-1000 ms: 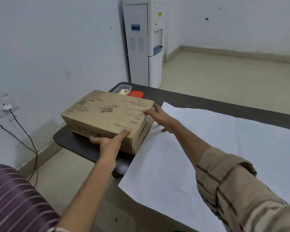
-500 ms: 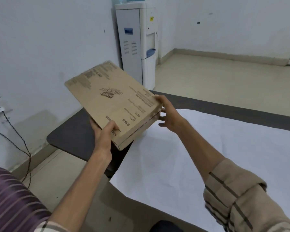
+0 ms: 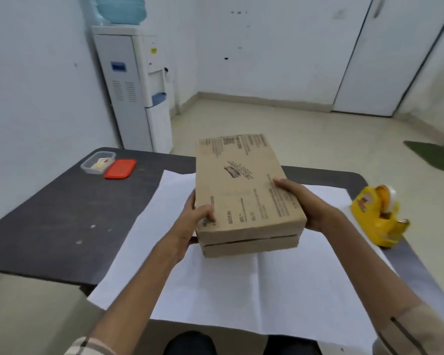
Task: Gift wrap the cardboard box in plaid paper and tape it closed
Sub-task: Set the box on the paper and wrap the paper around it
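**Box held in both hands over the paper**

From my remote seat, the head view shows the cardboard box (image 3: 244,190) gripped at its near end, one hand on each long side. It is a flat brown carton with dark print on top, its length running away from me. A dark seam runs along its near end face. It sits over the middle of the paper sheet (image 3: 215,290), far end slightly raised; I cannot tell whether the near end touches the sheet.

My left hand (image 3: 192,221) clasps the left near corner. The thumb lies curled on the top face and the fingers go round the side and under, out of sight. My right hand (image 3: 308,208) takes the right edge the same way, thumb flat on the top and the fingers tucked below the box. Both hands clamp the carton between thumb and fingers.

The sheet lies white side up on the dark desk (image 3: 49,221), and its near edge hangs over the desk edge towards me. A yellow tape dispenser (image 3: 377,216) stands on the desk just beside the sheet's right edge. At the far left corner of the desk is a clear container (image 3: 96,162) with a red lid (image 3: 120,169) touching its right side. A water dispenser (image 3: 136,93) stands against the wall beyond the desk.
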